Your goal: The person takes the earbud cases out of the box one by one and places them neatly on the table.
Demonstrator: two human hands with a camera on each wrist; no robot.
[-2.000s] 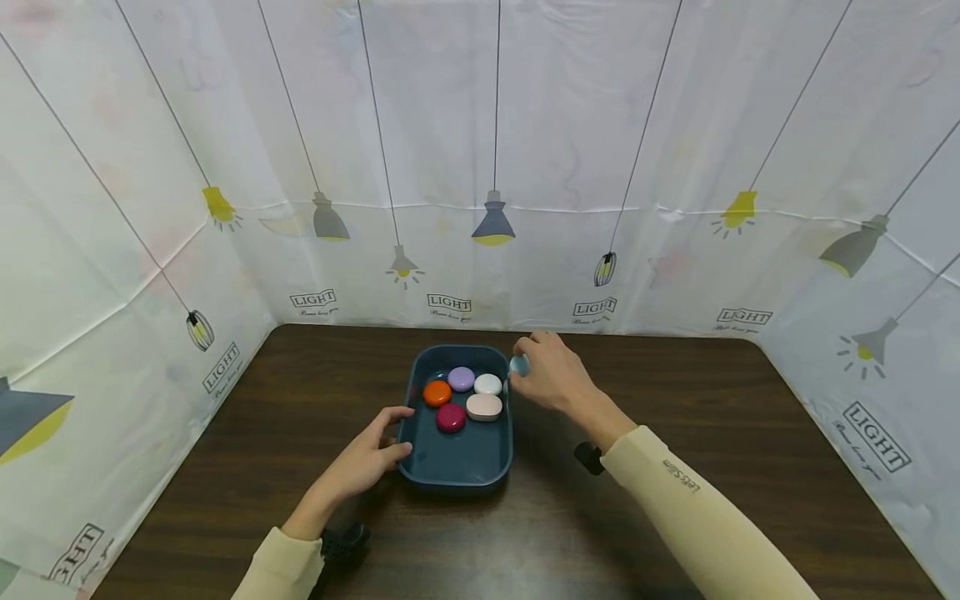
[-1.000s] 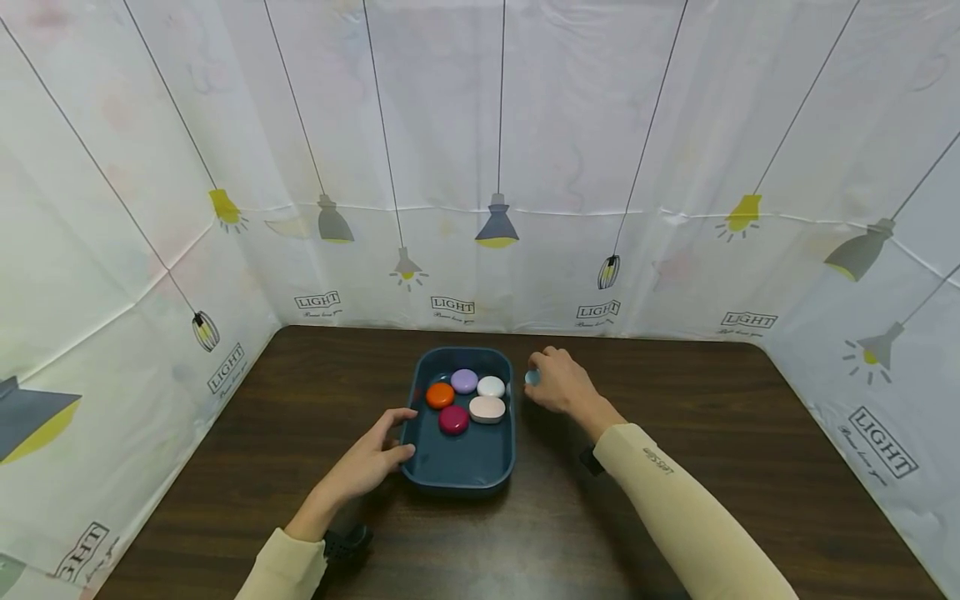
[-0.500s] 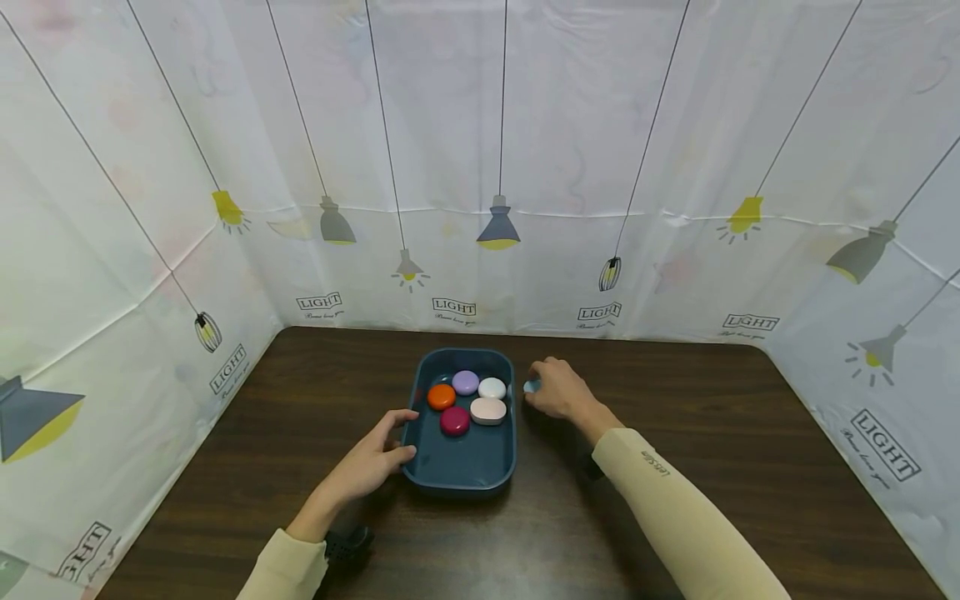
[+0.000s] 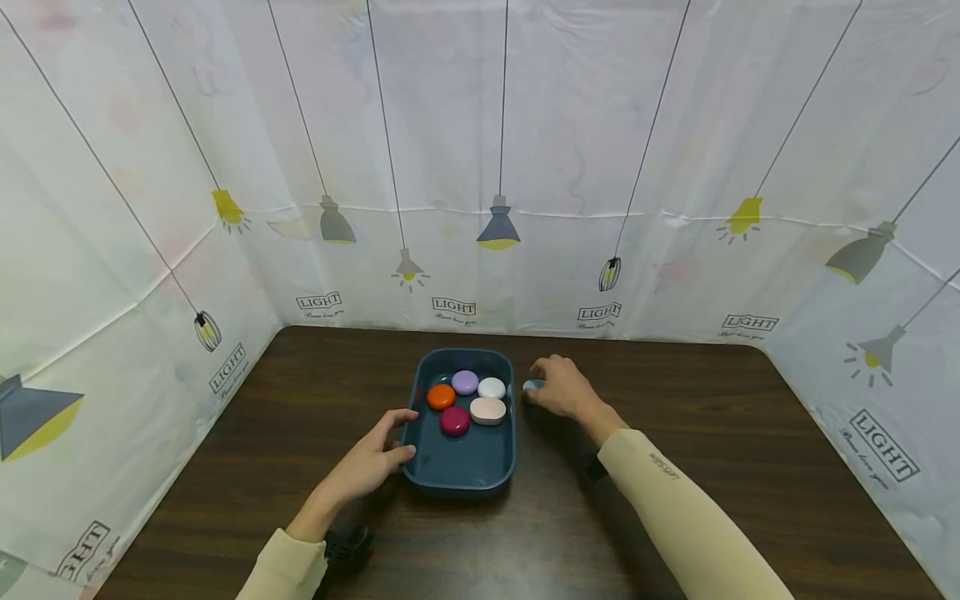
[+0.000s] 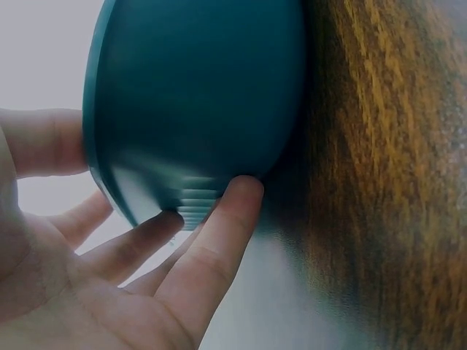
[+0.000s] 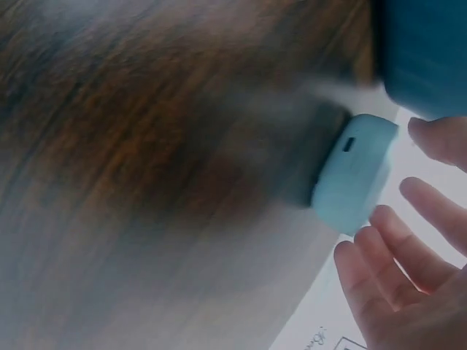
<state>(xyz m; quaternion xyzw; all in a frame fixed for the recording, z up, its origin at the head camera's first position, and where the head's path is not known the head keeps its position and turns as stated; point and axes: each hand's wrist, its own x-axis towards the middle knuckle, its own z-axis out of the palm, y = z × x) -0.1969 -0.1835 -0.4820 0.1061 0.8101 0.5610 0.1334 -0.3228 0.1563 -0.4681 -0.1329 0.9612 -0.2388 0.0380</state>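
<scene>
A deep blue rectangular plastic box [image 4: 465, 467] with rounded corners stands on the table. My left hand [image 4: 363, 461] grips its left wall, with a digit over the rim and other fingertips against the outside in the left wrist view. Right of the box, a small light-blue rounded case [image 6: 354, 171] with a dark slot stands on the table. My right hand [image 4: 562, 387] is just beside it, thumb and fingers spread around it without curling onto it. Inside the box lie a purple piece [image 4: 465, 382], an orange one [image 4: 441, 397], a white one [image 4: 492, 388], a pale pink oval [image 4: 487, 410] and a crimson one [image 4: 454, 421].
The dark wooden table [image 4: 675, 433] reaches back to a white curtain [image 4: 570, 167] printed with lamps, which also hangs along both sides. A dark band [image 4: 347, 542] is on my left wrist.
My right hand has carried the light-blue case from the box's right rim, right and down to the table, and loosened its fingers there. The left hand keeps its place on the box.
</scene>
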